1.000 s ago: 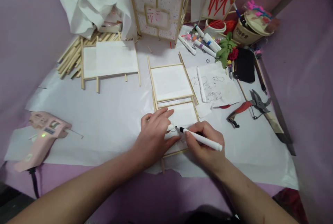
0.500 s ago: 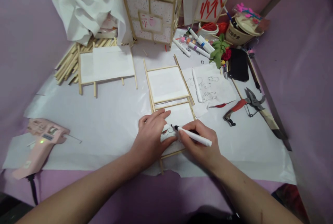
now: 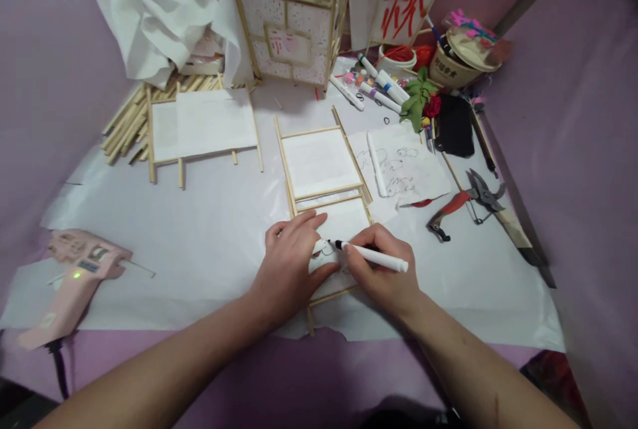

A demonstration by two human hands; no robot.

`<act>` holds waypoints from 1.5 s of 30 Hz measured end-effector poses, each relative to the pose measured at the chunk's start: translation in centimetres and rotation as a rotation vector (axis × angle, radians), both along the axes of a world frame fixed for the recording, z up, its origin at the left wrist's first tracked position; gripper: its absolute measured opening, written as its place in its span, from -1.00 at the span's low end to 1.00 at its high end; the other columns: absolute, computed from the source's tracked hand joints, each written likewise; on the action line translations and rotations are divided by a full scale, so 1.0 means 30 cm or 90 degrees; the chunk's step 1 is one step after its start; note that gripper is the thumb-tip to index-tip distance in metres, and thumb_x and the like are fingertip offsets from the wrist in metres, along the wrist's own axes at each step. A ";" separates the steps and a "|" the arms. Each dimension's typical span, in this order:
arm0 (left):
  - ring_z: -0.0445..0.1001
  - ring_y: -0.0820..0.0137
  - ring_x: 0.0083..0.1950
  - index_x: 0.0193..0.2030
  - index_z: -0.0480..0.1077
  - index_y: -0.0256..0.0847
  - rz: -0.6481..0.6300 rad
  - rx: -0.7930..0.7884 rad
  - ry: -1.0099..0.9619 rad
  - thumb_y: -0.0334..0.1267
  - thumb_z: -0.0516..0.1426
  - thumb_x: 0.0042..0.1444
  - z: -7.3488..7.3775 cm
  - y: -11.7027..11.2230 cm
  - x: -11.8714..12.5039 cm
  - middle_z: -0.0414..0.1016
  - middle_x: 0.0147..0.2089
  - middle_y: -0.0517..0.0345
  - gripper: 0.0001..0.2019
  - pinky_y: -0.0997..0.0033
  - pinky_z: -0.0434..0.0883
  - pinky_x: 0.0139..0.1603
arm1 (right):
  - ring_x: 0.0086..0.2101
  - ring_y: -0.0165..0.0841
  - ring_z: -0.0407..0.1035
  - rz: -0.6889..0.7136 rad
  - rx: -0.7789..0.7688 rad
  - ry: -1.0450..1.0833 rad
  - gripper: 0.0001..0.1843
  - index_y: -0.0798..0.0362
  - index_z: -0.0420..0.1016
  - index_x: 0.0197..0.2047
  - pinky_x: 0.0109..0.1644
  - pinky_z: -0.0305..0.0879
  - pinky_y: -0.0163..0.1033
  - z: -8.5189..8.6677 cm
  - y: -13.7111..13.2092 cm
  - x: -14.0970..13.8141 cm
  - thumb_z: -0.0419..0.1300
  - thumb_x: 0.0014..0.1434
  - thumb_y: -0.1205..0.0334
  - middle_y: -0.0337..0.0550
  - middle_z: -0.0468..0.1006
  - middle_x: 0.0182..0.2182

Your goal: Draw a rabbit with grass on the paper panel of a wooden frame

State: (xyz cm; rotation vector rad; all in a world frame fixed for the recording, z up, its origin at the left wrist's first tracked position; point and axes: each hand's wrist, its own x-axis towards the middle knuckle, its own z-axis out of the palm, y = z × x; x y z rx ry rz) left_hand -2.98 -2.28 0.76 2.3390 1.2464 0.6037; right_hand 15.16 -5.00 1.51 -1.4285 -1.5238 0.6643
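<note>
My right hand [image 3: 386, 273] grips a white marker [image 3: 376, 256], its black tip low over the white sheet of a thin wooden stick frame [image 3: 343, 216]. Small dark curved lines show on the sheet by the tip. My left hand [image 3: 292, 256] lies on the frame's left side, fingers stretched forward and thumb apart. A small white piece [image 3: 319, 244] shows between its fingers and thumb; I cannot tell whether it is held. Just beyond lies a second paper-covered frame [image 3: 321, 163]. To its right, another white marker [image 3: 376, 163] rests on a sketched paper sheet [image 3: 423, 163].
A pink glue gun [image 3: 80, 276] with a lit green light lies at left. Behind it are a papered frame [image 3: 214, 120] and wooden sticks [image 3: 124, 127]. A tall lantern-like structure [image 3: 289, 37] stands at the back. Pruning shears [image 3: 461, 203] lie at right, near several markers [image 3: 381, 93].
The marker and my right hand have barely shifted. My left hand stays in place. The whole view has moved slightly.
</note>
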 end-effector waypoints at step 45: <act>0.33 0.02 0.38 -0.17 0.29 -0.15 0.007 0.001 0.017 -0.31 0.35 0.13 0.008 0.002 0.001 0.44 0.29 -0.14 -0.71 -0.03 0.17 0.21 | -0.58 -0.47 0.32 -0.035 0.016 -0.050 -0.83 -0.01 0.36 -0.44 -0.48 0.24 -0.33 0.000 0.006 -0.001 0.21 0.19 0.29 -0.35 0.45 -0.58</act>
